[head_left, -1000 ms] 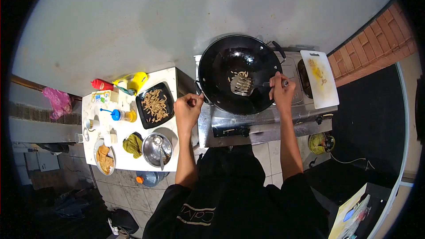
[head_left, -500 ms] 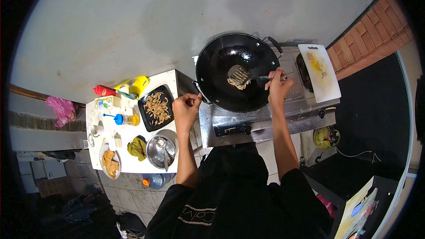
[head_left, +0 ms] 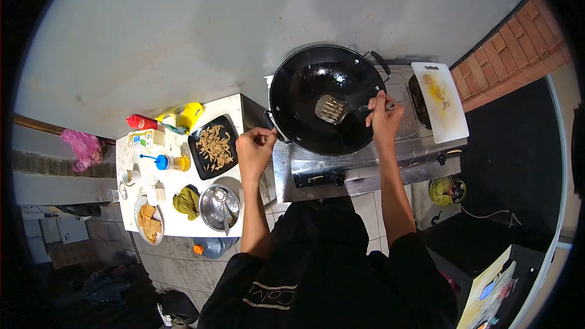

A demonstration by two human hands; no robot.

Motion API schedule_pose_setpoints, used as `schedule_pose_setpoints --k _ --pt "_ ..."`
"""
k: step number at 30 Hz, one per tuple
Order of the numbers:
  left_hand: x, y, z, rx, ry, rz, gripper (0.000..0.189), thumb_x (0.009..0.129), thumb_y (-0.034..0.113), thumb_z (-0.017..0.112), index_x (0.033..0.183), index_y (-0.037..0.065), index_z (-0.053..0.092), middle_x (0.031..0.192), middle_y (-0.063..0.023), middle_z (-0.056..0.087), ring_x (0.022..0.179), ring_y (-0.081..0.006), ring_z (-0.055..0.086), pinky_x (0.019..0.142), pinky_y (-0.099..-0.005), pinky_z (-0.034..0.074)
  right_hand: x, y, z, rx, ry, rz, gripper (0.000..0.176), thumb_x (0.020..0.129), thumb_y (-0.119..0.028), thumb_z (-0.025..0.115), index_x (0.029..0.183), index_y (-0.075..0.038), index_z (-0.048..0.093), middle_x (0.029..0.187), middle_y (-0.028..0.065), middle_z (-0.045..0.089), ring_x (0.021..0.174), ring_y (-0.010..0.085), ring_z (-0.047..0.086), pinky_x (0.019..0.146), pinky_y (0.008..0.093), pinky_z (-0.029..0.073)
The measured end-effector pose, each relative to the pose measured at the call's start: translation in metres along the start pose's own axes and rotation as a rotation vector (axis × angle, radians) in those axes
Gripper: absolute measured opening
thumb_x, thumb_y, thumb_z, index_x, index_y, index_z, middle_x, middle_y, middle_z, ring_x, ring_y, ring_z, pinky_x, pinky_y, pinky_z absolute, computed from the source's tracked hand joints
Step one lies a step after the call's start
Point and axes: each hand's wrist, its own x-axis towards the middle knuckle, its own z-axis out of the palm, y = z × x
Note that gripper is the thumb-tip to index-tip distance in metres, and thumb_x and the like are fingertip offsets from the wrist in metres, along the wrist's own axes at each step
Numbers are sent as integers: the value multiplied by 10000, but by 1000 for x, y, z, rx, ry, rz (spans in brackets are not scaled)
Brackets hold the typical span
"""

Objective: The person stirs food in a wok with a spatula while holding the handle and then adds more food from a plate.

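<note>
I have my left hand clamped on the round black metal wok's side handle, apparently for steadiness, my right hand closed around the slotted metal spatula.

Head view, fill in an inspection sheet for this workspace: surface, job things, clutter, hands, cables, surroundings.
Surface: steel stove, with a white table at its left.
Job's things: black wok on the stove, slotted spatula inside it.
Clutter: tray of strips, red bottle, green cloth on the table; stained cutting board at the stove's right.
Hands: left hand pinches the wok's left handle; right hand grips the spatula's handle.
Cables: thin pale cord near the green cylinder.
Surroundings: grey wall behind, bricks at right.
</note>
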Motion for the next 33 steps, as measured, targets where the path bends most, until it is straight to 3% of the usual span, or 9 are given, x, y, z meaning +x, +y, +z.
schedule_pose_setpoints --k 10,14,16,20,27,33 --pt "2 -3 0 0 5 -6 220 779 152 733 723 -49 662 528 -21 471 510 -75 414 480 -259 361 2 -2 3 -30 -68 -15 399 970 -207 513 644 22 533 597 33 531 393 67 451 321 231 325" --pt "3 -6 2 -34 4 -14 219 779 150 732 713 -46 660 531 -10 463 511 -67 405 476 -247 350 3 -27 -12 -145 -39 -24 411 972 -210 514 637 27 541 565 31 517 378 61 431 315 238 311" --pt "2 -6 2 -23 7 3 216 779 148 732 714 -45 661 532 -7 462 512 -65 403 475 -244 347 7 -35 -24 -188 -135 -106 410 972 -205 511 630 20 542 550 28 509 369 57 426 311 239 305" --pt "3 -6 2 -22 14 39 211 779 148 731 719 -43 666 534 -5 462 514 -62 402 472 -242 342 7 -29 -22 -300 -114 -49 401 971 -197 512 639 26 542 561 28 512 367 61 430 306 243 303" --pt "3 -5 -1 -4 -8 -12 217 778 155 732 725 -44 666 532 -13 465 511 -70 408 478 -248 350 8 -26 -11 -204 -106 -40 396 966 -193 519 645 36 549 576 25 510 380 60 434 309 239 291" --pt "3 -4 1 -21 -9 4 211 779 153 731 725 -40 666 530 -16 466 514 -74 411 481 -252 353 12 -46 -24 -413 -125 -125 387 957 -189 538 652 47 568 531 7 487 431 59 449 388 272 324"
